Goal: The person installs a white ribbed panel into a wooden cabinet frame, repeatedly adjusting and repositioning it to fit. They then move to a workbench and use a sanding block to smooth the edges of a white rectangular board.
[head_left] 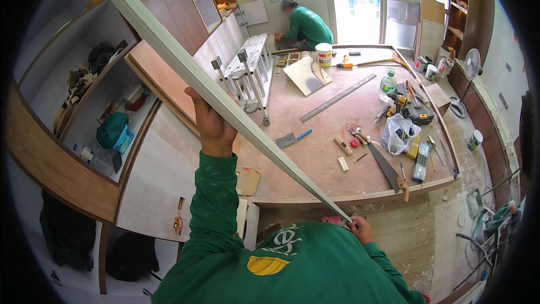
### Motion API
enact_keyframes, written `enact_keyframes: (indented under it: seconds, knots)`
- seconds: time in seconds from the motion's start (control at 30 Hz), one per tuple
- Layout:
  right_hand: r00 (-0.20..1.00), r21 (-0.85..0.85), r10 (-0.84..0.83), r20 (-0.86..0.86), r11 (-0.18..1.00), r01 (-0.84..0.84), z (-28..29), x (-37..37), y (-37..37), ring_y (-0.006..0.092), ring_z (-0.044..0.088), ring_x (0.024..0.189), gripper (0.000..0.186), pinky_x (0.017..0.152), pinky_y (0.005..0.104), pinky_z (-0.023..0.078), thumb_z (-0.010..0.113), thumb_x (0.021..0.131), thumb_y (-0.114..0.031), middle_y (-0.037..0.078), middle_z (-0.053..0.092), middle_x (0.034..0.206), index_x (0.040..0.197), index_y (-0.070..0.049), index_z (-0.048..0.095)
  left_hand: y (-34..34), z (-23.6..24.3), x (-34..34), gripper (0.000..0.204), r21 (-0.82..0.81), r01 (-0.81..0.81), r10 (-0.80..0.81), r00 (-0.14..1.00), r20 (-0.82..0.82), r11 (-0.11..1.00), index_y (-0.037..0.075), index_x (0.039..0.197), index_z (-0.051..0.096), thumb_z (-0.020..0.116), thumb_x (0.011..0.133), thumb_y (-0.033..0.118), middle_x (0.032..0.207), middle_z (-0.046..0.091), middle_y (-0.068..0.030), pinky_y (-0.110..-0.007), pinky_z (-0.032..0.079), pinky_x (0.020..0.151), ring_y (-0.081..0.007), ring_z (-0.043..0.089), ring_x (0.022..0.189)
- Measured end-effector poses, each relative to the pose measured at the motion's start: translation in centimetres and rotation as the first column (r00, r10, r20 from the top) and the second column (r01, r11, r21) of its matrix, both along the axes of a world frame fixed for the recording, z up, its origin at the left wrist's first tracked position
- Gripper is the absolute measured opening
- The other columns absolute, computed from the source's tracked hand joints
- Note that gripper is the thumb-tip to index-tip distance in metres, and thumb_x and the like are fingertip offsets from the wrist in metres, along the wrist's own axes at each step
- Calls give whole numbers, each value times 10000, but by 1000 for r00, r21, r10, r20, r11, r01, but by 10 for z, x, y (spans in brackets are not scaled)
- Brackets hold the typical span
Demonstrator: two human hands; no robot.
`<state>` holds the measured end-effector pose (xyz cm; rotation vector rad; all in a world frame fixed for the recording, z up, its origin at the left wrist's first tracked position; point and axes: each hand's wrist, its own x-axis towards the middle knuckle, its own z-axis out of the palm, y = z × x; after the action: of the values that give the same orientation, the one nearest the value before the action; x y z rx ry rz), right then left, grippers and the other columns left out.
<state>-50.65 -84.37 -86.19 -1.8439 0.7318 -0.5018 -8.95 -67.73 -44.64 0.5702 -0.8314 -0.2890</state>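
- Touching the long, narrow, pale-green strip at 9 o'clock, the left hand has its fingers hidden; whether this grip is closed, I cannot tell.
- The strip slants from between 10 and 11 to between 4 and 5 o'clock.
- Blue-handled flat metal scraper lies on the brown wooden desk, near centre.
- Right hand, between 4 and 5 o'clock: grip pinching the strip's lower end.
- Wooden-handled steel handsaw: towards 4 o'clock.

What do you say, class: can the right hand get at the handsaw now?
Probably not: the right hand holds the long pale strip, though the handsaw lies uncovered on the wooden platform.
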Motion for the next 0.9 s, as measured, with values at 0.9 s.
enact_keyframes:
  seconds: [0.9]
  knots:
    - [930, -50, 14, -367, 998, -35, 65, 6, -19, 263, 667, 567, 358, 564, 417, 524, 710, 939, -239, 151, 665, 631, 677, -11, 624, -29, 26, -41, 540, 180, -335, 327, 942, 75, 925, -4, 1175, 675, 586, 1038, 511, 1062, 709, -45, -280, 545, 809, -116, 648, 900]
